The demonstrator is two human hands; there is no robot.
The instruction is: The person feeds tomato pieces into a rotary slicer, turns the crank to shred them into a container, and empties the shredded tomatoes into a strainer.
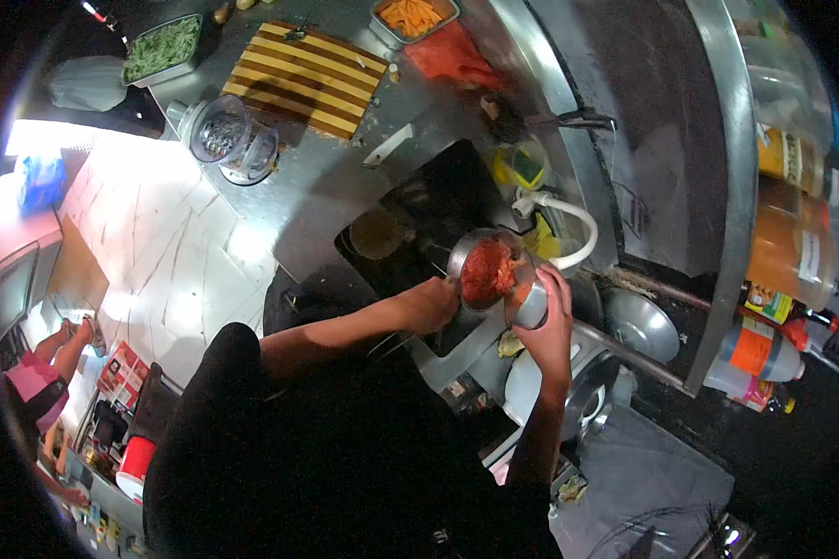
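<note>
My left hand (432, 306) is closed at the near-left side of a metal strainer (455, 259), seemingly round its handle. Wet red pulp (488, 272) fills much of the strainer. In my right hand (552, 321) is a clear cup (531, 306), its mouth tilted against the strainer's right side. Orange-red bits lie at the cup's mouth, touching the pulp. Both hands are over the near-right end of a dark sink (452, 182). The white faucet (578, 216) curves just beyond the strainer.
On the steel counter are a striped cutting board (303, 79), a food processor bowl (224, 135), a knife (388, 146), a tray of shredded greens (163, 51) and a tray of orange strips (410, 17). A metal bowl (639, 324) and bottles (802, 242) stand right. Another person (51, 373) is far left.
</note>
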